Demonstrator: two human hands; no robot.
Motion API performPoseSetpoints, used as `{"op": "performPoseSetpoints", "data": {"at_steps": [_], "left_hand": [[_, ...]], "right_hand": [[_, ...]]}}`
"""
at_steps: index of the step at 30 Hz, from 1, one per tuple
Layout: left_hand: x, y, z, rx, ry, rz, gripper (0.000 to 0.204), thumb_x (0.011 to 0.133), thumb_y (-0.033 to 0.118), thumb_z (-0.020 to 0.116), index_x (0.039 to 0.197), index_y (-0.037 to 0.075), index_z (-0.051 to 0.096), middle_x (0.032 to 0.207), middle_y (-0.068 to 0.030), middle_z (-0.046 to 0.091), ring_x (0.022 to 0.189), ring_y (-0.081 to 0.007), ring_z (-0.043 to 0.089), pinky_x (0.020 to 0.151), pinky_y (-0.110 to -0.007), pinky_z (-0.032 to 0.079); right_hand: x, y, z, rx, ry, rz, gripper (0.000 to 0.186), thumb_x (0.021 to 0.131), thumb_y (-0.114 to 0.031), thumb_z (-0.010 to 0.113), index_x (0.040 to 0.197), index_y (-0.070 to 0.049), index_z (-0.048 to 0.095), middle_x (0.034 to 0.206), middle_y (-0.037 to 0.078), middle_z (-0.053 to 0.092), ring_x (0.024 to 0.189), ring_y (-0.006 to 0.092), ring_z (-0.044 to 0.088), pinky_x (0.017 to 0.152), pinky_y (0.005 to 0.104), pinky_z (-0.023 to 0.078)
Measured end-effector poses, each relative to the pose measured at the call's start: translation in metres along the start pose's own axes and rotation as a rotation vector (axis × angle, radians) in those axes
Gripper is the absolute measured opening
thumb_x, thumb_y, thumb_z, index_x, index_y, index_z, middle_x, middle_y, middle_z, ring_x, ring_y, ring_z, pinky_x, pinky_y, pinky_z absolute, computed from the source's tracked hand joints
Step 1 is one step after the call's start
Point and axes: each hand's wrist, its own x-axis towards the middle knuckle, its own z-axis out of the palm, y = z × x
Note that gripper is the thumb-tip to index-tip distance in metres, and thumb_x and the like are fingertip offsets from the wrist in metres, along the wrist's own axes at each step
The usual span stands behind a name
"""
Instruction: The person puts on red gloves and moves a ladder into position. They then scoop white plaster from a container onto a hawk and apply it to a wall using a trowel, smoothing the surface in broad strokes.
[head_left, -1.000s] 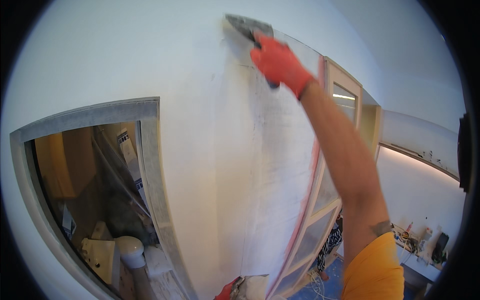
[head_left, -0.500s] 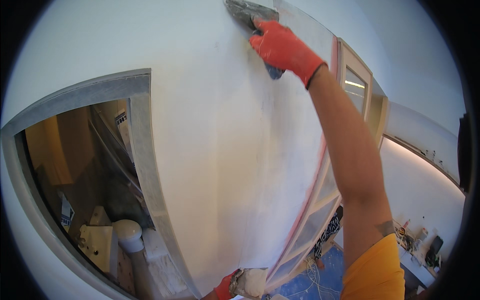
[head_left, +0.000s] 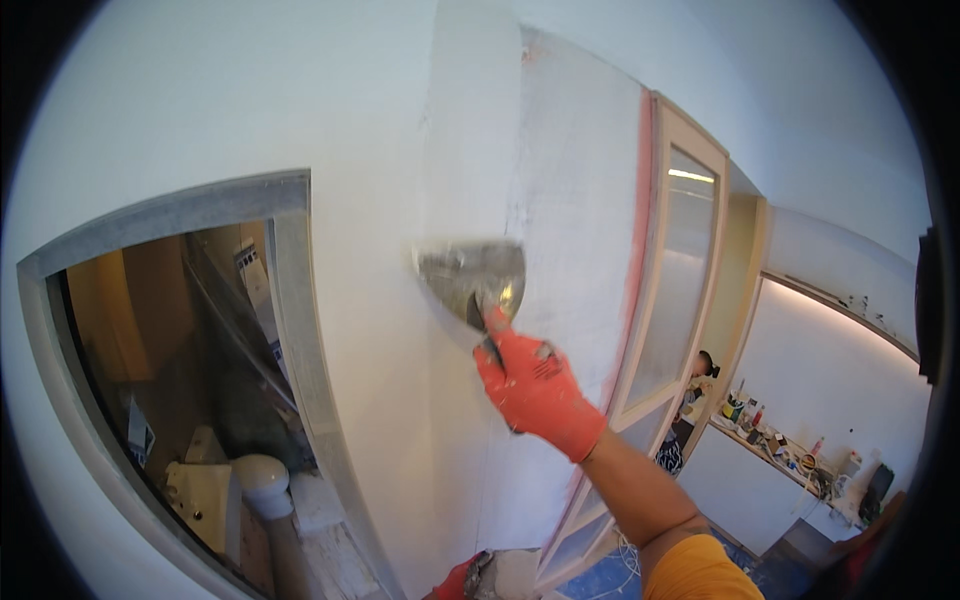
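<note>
My right hand (head_left: 545,390), in a red glove, grips a wide putty knife (head_left: 468,278) by its handle. The metal blade is smeared with filler and points up the white wall (head_left: 390,380); I cannot tell whether its edge touches. A pale, freshly coated strip (head_left: 475,130) runs down the wall above the blade. At the bottom edge, my left hand (head_left: 455,582), also gloved in red, is partly cut off. It is closed on a tool with a flat, smeared blade, which carries a pale lump of filler (head_left: 515,573).
On the left, a grey door frame (head_left: 300,310) surrounds a bathroom with a toilet (head_left: 262,483) and a washbasin (head_left: 205,497). To the right stands a glazed wooden frame (head_left: 685,260). Beyond it, a cluttered counter (head_left: 770,445) and a person's head (head_left: 705,365) show.
My right hand has come down the wall with the putty knife, leaving a coated strip above. My left hand stays low with the filler, slightly more out of the picture.
</note>
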Motion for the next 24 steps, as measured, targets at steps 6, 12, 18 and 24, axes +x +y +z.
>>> {"op": "performPoseSetpoints", "data": {"at_steps": [6,12,18,24], "left_hand": [[0.017,-0.108,0.011,-0.224,0.139,0.097,0.050,0.103,0.026,0.042,0.142,-0.005,0.044,0.145,-0.0255,0.046,0.134,-0.0401,0.044,0.116,-0.046,0.033],[0.046,-0.056,0.019,-0.283,0.114,0.194,0.046,0.103,0.024,0.041,0.139,-0.004,0.048,0.142,-0.0225,0.049,0.133,-0.0384,0.045,0.115,-0.045,0.034],[0.030,-0.062,0.021,-0.443,0.176,-0.001,0.048,0.101,0.025,0.048,0.140,-0.002,0.047,0.142,-0.0207,0.051,0.133,-0.0362,0.047,0.112,-0.045,0.037],[0.040,0.064,-0.017,-1.132,0.043,-0.510,0.048,0.104,0.030,0.046,0.140,-0.001,0.048,0.139,-0.0169,0.055,0.128,-0.0311,0.053,0.111,-0.045,0.041]], "right_hand": [[0.230,0.040,-0.049,0.113,0.072,0.082,0.053,0.093,-0.030,0.051,0.141,-0.007,0.045,0.110,0.017,0.070,0.102,0.0373,0.065,0.095,0.0439,0.047],[0.304,0.083,-0.071,0.004,-0.203,0.140,0.044,0.093,-0.030,0.050,0.128,-0.004,0.053,0.089,0.015,0.070,0.078,0.0275,0.068,0.074,0.0390,0.054],[0.286,0.050,-0.065,0.140,-0.376,0.197,0.058,0.095,-0.027,0.052,0.146,-0.001,0.045,0.079,0.014,0.063,0.068,0.0237,0.059,0.061,0.0364,0.050],[0.192,0.073,-0.011,-0.028,-0.019,-0.181,0.033,0.091,-0.025,0.054,0.115,-0.003,0.058,0.088,0.018,0.070,0.080,0.0335,0.068,0.076,0.0458,0.052]]}}
